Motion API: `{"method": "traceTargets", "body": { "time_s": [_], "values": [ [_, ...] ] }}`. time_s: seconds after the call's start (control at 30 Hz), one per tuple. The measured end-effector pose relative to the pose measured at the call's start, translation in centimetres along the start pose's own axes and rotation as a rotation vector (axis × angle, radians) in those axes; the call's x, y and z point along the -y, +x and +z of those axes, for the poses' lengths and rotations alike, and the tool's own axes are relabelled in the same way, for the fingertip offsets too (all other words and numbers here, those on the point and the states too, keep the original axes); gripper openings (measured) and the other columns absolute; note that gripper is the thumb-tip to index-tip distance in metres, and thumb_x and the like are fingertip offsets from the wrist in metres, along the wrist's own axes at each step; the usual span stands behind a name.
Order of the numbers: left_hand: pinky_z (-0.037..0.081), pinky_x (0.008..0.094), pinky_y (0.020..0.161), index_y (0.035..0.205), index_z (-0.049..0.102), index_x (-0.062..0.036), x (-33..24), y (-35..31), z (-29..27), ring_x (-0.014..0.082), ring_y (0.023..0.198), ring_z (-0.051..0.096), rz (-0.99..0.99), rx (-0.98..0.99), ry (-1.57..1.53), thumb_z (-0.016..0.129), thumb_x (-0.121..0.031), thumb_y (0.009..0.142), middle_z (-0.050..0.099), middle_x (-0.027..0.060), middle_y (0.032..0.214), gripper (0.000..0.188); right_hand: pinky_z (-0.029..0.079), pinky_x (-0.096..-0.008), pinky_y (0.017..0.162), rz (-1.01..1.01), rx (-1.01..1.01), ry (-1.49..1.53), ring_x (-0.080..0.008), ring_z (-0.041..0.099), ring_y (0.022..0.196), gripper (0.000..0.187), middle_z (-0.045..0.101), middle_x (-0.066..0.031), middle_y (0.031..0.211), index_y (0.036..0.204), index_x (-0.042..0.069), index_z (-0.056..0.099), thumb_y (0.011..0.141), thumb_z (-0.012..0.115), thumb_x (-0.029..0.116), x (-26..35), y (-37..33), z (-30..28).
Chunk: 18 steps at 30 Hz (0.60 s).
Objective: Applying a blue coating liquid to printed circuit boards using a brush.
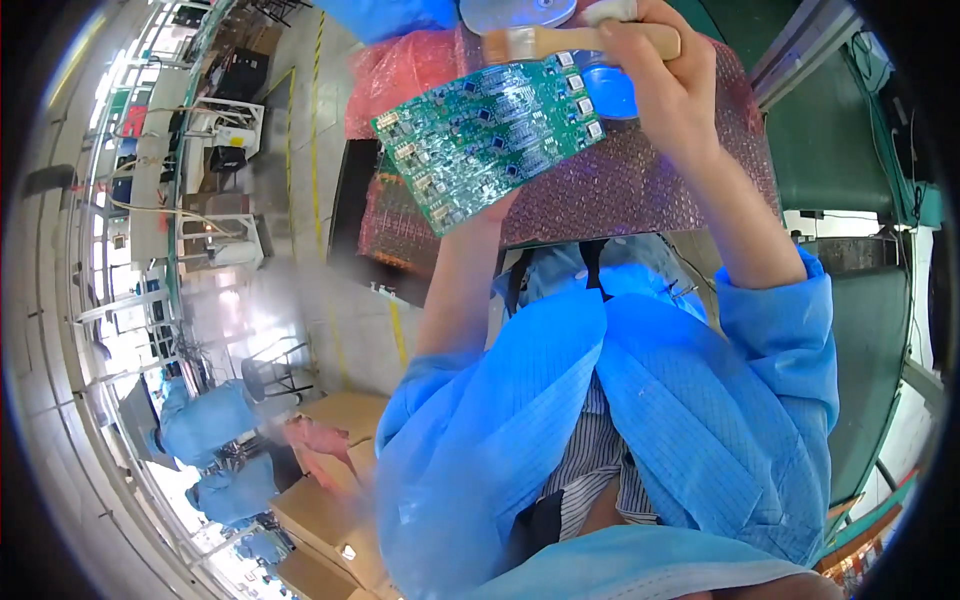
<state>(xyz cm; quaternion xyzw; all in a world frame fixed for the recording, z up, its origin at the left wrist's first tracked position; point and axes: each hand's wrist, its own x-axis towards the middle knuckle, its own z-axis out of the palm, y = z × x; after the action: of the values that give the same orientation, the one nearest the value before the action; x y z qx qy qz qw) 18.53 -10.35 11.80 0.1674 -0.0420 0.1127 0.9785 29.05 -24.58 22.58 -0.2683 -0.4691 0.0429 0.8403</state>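
A green circuit board [500, 135] is tilted above the bubble wrap, its upper face shiny. My left hand [494, 212] holds it from below; the board hides most of the fingers. A flat brush with a wooden handle [570, 41] lies across the far edge of the board, bristles pointing left. My right hand [675, 100] is closed around its handle. A small whitish piece [610, 11] shows at the right fingertips; I cannot tell what it is. Under the right hand is a bright blue round container [609, 92], partly covered by the board.
Pink bubble wrap [640, 195] covers the work surface, with more bunched wrap [410, 75] to the left. A pale rounded object [518, 14] stands at the far edge. Cardboard boxes [345, 425] stand lower left. On the right runs a green surface [835, 130]. Blue-clothed people [205, 420] are farther left.
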Motion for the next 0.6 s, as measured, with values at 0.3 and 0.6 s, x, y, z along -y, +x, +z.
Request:
{"method": "traceTargets", "body": {
  "time_s": [0.3, 0.6],
  "values": [
    [0.032, 0.0423, 0.096, 0.113, 0.047, -0.0039, -0.6, -0.2, 1.4, 0.0265, 0.107, 0.045, 0.119, -0.06, 0.138, 0.044, -0.029, 0.086, 0.05, 0.0117, 0.115, 0.037, 0.039, -0.0148, 0.056, -0.228, 0.222, 0.052, -0.0028, 0.051, 0.068, 0.016, 0.061, -0.006, 0.085, 0.098, -0.002, 0.051, 0.085, 0.044, 0.004, 1.4, -0.2, -0.4],
    [0.037, 0.0427, 0.093, 0.109, 0.05, -0.0014, -1.9, -0.5, 0.9, 0.027, 0.107, 0.047, 0.115, -0.059, 0.024, 0.05, -0.023, 0.083, 0.051, 0.0132, 0.114, 0.034, 0.039, -0.019, 0.063, 0.481, -0.194, -0.498, -0.0053, 0.049, 0.07, 0.014, 0.056, -0.0012, 0.08, 0.087, -0.001, 0.057, 0.079, 0.049, 0.008, 2.9, -7.4, -2.8]
  ]
}}
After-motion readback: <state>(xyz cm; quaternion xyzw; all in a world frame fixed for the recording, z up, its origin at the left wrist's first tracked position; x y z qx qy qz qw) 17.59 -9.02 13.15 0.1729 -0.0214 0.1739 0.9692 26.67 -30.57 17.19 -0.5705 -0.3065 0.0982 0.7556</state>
